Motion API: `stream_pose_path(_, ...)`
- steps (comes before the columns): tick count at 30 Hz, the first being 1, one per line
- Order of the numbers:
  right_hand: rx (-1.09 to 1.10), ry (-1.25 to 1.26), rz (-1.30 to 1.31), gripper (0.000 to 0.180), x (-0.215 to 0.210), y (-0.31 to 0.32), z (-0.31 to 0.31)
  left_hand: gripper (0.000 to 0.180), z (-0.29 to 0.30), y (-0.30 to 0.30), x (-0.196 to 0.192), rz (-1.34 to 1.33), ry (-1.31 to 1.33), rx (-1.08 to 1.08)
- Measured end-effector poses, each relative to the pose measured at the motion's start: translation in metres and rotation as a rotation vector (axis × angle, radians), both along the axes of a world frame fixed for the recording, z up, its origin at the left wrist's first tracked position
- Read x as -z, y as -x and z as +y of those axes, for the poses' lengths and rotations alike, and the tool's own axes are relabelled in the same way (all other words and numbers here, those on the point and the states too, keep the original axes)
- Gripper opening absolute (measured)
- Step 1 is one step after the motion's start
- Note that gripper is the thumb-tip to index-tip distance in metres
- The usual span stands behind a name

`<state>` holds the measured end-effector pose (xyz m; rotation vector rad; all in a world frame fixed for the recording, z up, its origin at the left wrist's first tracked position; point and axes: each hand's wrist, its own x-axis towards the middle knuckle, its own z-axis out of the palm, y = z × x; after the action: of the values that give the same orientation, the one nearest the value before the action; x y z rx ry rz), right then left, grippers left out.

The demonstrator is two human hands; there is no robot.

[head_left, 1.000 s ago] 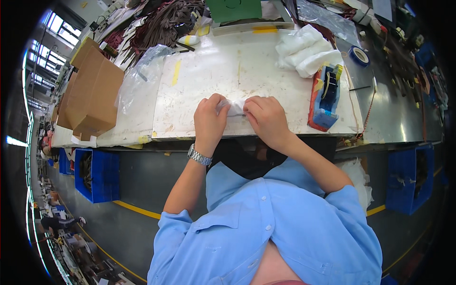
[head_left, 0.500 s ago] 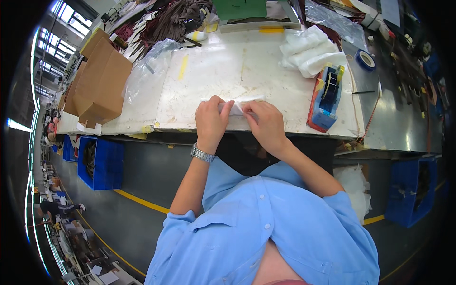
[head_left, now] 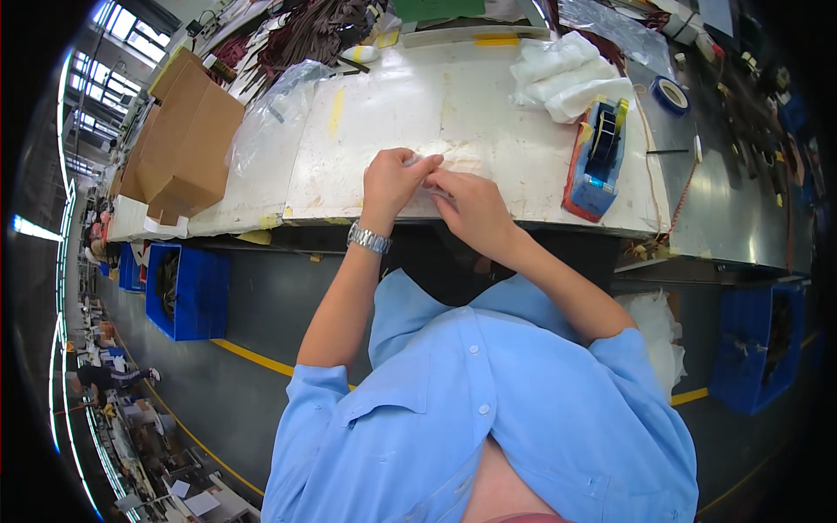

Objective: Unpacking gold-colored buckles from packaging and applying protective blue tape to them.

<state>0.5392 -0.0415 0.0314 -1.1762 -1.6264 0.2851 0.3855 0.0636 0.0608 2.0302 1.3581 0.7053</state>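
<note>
Over the front part of the white worktable (head_left: 384,113), my left hand (head_left: 391,185) and my right hand (head_left: 475,207) meet with their fingertips together. Both are closed in a pinch on a small white, thin wrapping piece (head_left: 412,160), mostly hidden by the fingers; whether it is paper or plastic I cannot tell. A blue and red tape dispenser (head_left: 598,161) stands to the right of my right hand.
A crumpled white sheet pile (head_left: 571,77) lies behind the dispenser, and a blue tape roll (head_left: 670,95) beside it. Clear plastic bags (head_left: 277,122) and an open cardboard box (head_left: 187,139) are at left. Dark strips (head_left: 305,39) heap at the back. Blue bins (head_left: 196,292) stand below.
My hands have drawn closer together, the right one moving left. The white piece, which showed between the fingers, is now mostly covered. The view has shifted slightly.
</note>
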Motion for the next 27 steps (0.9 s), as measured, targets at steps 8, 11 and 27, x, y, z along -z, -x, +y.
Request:
stream_pose_path(8, -0.039, 0.087, -0.051, 0.019, -0.031, -0.034, 0.015, 0.033, 0.023, 0.009, 0.006, -0.038, 0.119, 0.035)
stream_pose_path(11, 0.049, -0.135, -0.097, 0.019, -0.014, -0.044, 0.041, 0.027, 0.015, 0.008, 0.003, -0.146, 0.193, 0.058)
stream_pose_path(27, 0.054, 0.215, -0.260, 0.026, 0.017, -0.024, 0.061, 0.019, 0.016, 0.026, 0.005, -0.210, 0.328, 0.107)
